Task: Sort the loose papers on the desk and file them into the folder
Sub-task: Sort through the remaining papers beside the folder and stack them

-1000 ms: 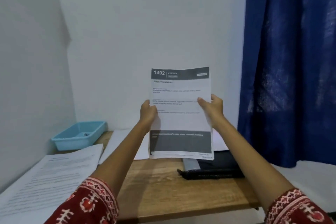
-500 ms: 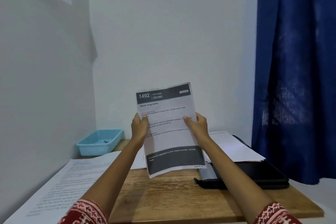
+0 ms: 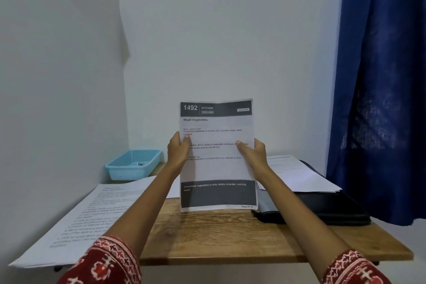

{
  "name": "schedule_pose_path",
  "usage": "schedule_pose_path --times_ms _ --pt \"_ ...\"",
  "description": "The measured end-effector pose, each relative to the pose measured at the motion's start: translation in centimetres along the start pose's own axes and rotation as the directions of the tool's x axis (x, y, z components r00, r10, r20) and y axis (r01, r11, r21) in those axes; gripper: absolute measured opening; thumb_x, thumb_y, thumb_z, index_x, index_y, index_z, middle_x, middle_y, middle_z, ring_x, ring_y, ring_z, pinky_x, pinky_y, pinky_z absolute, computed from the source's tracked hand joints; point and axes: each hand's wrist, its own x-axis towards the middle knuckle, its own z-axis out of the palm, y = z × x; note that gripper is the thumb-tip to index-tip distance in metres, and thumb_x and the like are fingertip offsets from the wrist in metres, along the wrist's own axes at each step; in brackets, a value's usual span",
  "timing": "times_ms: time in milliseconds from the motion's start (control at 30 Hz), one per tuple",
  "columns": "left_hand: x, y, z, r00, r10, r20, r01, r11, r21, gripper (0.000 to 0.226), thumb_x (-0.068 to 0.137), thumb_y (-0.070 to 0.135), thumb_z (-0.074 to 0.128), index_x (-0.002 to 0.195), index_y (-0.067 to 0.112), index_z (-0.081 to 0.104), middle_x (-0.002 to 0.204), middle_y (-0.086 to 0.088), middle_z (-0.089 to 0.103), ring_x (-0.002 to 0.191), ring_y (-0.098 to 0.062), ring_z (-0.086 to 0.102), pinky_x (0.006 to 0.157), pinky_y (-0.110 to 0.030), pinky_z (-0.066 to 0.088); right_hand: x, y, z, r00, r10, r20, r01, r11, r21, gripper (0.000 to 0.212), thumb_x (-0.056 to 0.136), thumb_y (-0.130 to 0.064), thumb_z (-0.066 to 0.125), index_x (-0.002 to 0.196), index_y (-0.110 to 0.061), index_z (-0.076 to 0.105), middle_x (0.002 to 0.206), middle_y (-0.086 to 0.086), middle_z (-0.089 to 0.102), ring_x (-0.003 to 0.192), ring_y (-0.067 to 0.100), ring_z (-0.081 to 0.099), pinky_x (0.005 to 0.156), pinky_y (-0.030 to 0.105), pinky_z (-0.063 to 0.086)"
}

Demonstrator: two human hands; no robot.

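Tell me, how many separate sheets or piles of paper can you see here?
3: a printed sheet held up by both hands, papers on the desk's left, and papers on the black folder. More may lie underneath.

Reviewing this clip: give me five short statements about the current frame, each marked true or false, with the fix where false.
1. Both hands hold the sheet headed "1492 KITCHEN": left hand, right hand, sheet. True.
2. The sheet lies flat on the desk. False: it is held upright above the desk.
3. A light blue tray sits at the desk's far left corner. True.
4. The black folder is on the left side of the desk. False: it is on the right, with white paper on top.
5. A printed page overhangs the desk's left edge. True.
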Motion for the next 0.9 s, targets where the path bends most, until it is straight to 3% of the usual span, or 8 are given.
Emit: schedule_pose_path --times_ms 167,233,367,533,667,733,833,900 --pt "0.9 -0.4 -0.2 0.995 -0.045 -0.091 0.051 0.997 0.058 0.020 0.099 0.015 0.038 0.108 0.006 0.054 0.105 -0.011 0.060 0.095 -0.026 0.056 0.078 -0.032 0.043 0.3 -0.7 0.4 0.998 -0.061 0.030 0.063 0.995 -0.073 0.013 0.086 -0.013 0.066 0.098 -0.012 0.065 0.098 0.005 0.070 0.094 0.024 0.067 0.082 0.034 0.055" --pt "1.5 -1.1 -0.5 0.977 -0.140 -0.160 0.156 0.983 0.092 0.025 0.099 0.015 0.037 0.112 0.003 0.055 0.112 -0.013 0.061 0.095 -0.027 0.055 0.078 -0.033 0.043 0.6 -0.3 0.7 0.998 -0.062 0.024 0.065 0.989 -0.133 0.018 0.085 -0.018 0.068 0.099 -0.010 0.063 0.098 0.007 0.070 0.091 0.024 0.068 0.081 0.036 0.055" --pt "1.3 -3.8 -1.3 0.903 -0.350 -0.250 0.377 0.924 0.069 0.032 0.097 0.011 0.037 0.124 0.000 0.050 0.120 -0.016 0.058 0.096 -0.028 0.054 0.074 -0.034 0.041 0.2 1.7 0.9 0.997 0.059 0.040 -0.037 0.906 -0.422 0.031 0.080 -0.020 0.072 0.106 -0.009 0.060 0.098 0.003 0.062 0.090 0.021 0.062 0.079 0.030 0.050" --pt "0.1 -8.1 -1.3 0.840 -0.487 -0.238 0.514 0.856 0.060 0.029 0.095 0.004 0.039 0.122 0.003 0.051 0.120 -0.015 0.058 0.104 -0.031 0.056 0.078 -0.035 0.043 -1.1 5.1 0.9 0.980 0.183 0.075 -0.105 0.803 -0.587 0.014 0.076 -0.008 0.072 0.079 -0.011 0.059 0.076 -0.003 0.057 0.076 0.014 0.053 0.057 0.021 0.039" --pt "-0.5 -9.9 -0.5 0.848 -0.474 -0.236 0.521 0.829 0.206 0.030 0.094 0.002 0.040 0.122 0.000 0.050 0.120 -0.018 0.058 0.107 -0.035 0.055 0.079 -0.035 0.042 -0.6 7.2 1.1 0.984 0.153 0.088 -0.055 0.740 -0.670 0.025 0.070 -0.004 0.073 0.061 -0.011 0.050 0.065 -0.003 0.052 0.063 0.012 0.048 0.051 0.023 0.034" --pt "-0.4 -10.7 -0.1 0.859 -0.456 -0.235 0.508 0.819 0.266 0.038 0.091 -0.001 0.043 0.129 0.000 0.040 0.124 -0.021 0.055 0.111 -0.036 0.054 0.084 -0.037 0.042 -0.2 7.7 1.3 0.986 0.129 0.106 -0.017 0.711 -0.703 0.029 0.069 -0.001 0.069 0.059 -0.012 0.044 0.064 -0.002 0.048 0.063 0.013 0.044 0.048 0.022 0.028" --pt "-0.5 -12.2 0.4 0.930 -0.306 -0.203 0.366 0.822 0.437 0.068 0.084 -0.007 0.052 0.143 0.005 0.021 0.132 -0.023 0.046 0.118 -0.037 0.048 0.094 -0.040 0.043 0.4 7.8 1.6 0.983 0.110 0.146 0.042 0.641 -0.766 0.022 0.075 -0.002 0.062 0.068 -0.012 0.043 0.070 0.001 0.046 0.068 0.015 0.041 0.051 0.026 0.027" --pt "-0.9 -12.9 0.9 0.971 -0.186 -0.151 0.240 0.765 0.598 0.069 0.083 -0.006 0.054 0.143 0.009 0.023 0.139 -0.022 0.035 0.124 -0.035 0.041 0.097 -0.041 0.039 0.8 7.7 1.6 0.975 0.127 0.183 0.073 0.593 -0.802 0.018 0.080 -0.001 0.056 0.073 -0.011 0.042 0.074 0.003 0.046 0.071 0.017 0.041 0.049 0.022 0.025"
